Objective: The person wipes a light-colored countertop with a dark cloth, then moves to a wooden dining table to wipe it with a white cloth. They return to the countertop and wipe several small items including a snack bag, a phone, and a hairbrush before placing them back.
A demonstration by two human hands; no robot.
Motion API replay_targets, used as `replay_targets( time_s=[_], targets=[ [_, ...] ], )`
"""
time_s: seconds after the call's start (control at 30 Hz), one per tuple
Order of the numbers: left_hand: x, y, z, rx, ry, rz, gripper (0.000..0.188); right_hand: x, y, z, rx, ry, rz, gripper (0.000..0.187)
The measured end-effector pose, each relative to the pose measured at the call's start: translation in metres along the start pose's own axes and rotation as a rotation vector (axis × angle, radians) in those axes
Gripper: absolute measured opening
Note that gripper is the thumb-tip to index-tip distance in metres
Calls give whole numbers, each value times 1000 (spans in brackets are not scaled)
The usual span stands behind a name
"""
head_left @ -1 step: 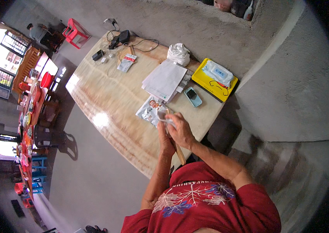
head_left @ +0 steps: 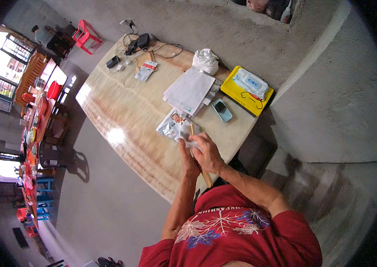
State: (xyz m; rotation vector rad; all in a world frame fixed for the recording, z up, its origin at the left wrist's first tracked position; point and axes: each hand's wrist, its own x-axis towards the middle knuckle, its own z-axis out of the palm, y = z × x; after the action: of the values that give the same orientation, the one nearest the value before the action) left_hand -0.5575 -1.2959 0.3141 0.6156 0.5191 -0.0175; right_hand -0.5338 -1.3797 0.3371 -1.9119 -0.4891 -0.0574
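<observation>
A long, light wooden stick (head_left: 206,178) runs slantwise between my hands, over the table's near right part. My left hand (head_left: 190,163) is closed round its middle from the left side. My right hand (head_left: 209,153) pinches a crumpled white wipe (head_left: 187,141) against the stick's upper part; some of the fingers hide each other. Just beyond the hands lies a silver packet (head_left: 169,126) with a coloured picture, partly covered by the wipe. Behind it are white printed sheets (head_left: 190,91), and a light blue phone (head_left: 222,110) rests to their right.
On the marble-patterned table (head_left: 126,115), a yellow box (head_left: 250,103) bears a pack of wipes (head_left: 249,83) near the wall. A white cloth bundle (head_left: 205,61), cables, a black adapter (head_left: 143,41) and a small packet (head_left: 146,70) lie farther back. A red stool (head_left: 87,37) stands beyond.
My right hand has shifted slightly along the stick, and the white wipe has changed shape, spreading more beyond the fingers. My left hand stays almost in place.
</observation>
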Motion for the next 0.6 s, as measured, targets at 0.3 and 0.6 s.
replay_targets(
  time_s=[0.3, 0.6],
  targets=[
    [-7, 1, -31, -124, -107, -163, 35, -32, -3, -62, 329, -547, 306, 25],
    [8, -11, -16, -358, -159, -108, 55, 24, 6, 14, -41, 43, 59, 37]
  ],
)
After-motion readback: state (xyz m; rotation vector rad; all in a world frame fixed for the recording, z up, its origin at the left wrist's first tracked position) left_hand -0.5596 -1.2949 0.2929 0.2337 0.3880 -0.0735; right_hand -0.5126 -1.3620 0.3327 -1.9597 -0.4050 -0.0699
